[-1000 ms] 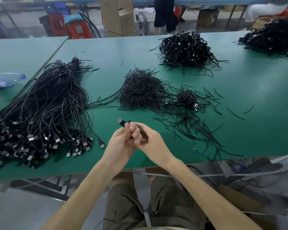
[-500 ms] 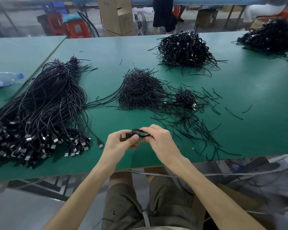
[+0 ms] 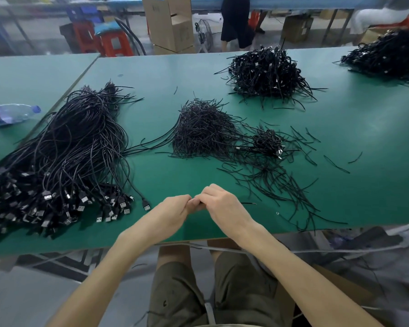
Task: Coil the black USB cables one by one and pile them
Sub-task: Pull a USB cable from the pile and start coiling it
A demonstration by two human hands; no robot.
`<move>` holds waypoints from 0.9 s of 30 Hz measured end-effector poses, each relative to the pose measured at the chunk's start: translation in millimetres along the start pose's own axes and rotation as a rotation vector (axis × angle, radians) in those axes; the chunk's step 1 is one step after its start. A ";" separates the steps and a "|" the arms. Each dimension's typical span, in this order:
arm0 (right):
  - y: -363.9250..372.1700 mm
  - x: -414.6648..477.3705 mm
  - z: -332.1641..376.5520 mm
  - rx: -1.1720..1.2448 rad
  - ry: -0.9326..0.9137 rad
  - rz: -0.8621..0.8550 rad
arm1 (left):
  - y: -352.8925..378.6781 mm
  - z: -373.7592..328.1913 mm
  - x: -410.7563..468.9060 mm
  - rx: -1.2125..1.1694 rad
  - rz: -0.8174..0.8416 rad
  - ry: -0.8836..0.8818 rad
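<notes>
My left hand and my right hand meet fingertip to fingertip above the table's front edge, both curled round a coiled black USB cable that is almost wholly hidden between them. A thin black tail sticks out to the right of my right hand. A big bundle of uncoiled black USB cables lies at the left, plugs toward me. A small pile of coiled cables sits at mid table, right of a heap of black twist ties.
Loose ties are scattered right of my hands on the green table. Larger coiled-cable heaps lie at the back and far right. A plastic bottle lies at the left. Boxes, stools and people stand beyond the table.
The cable's plug and loop, visible between my fingers earlier, are now covered. Both hands have closed tighter together and turned knuckles up.
</notes>
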State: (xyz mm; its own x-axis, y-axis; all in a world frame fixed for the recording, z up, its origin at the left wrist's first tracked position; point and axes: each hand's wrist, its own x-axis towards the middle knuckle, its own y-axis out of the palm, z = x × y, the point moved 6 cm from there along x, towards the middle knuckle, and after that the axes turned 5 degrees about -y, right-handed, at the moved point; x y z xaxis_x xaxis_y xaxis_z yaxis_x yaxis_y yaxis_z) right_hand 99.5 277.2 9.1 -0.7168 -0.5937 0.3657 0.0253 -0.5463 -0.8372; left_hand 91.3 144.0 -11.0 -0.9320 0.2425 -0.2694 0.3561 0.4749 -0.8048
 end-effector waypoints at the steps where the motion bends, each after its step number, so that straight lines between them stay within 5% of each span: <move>1: 0.8 1.9 -2.3 0.003 -0.005 0.007 | 2.2 0.2 -0.4 0.016 -0.013 0.008; 7: -9.3 12.4 -15.7 -0.223 -0.032 -0.083 | 10.0 18.1 3.4 -0.057 -0.196 -0.054; 12: -40.6 8.5 -69.5 -0.160 0.364 -0.437 | -6.7 47.0 7.2 -0.370 -0.363 -0.206; 15: -29.5 9.4 -111.1 -0.142 0.639 -0.291 | -9.4 53.3 5.7 -0.539 -0.352 -0.244; 20: -4.8 25.1 -131.1 -0.231 0.737 -0.070 | -4.7 47.5 0.8 -0.677 -0.298 -0.250; 27: -9.7 20.9 -134.2 -0.079 0.746 -0.168 | 5.4 47.7 3.4 -0.757 -0.251 -0.270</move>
State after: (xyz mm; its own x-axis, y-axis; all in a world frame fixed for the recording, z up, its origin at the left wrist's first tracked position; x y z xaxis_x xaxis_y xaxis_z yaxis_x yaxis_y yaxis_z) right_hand -9.3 349.4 -29.7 -0.9877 0.0646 0.1427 -0.1550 -0.5331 -0.8318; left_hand 86.8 107.0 -41.5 -0.9393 -0.1114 -0.3246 -0.0049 0.9501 -0.3119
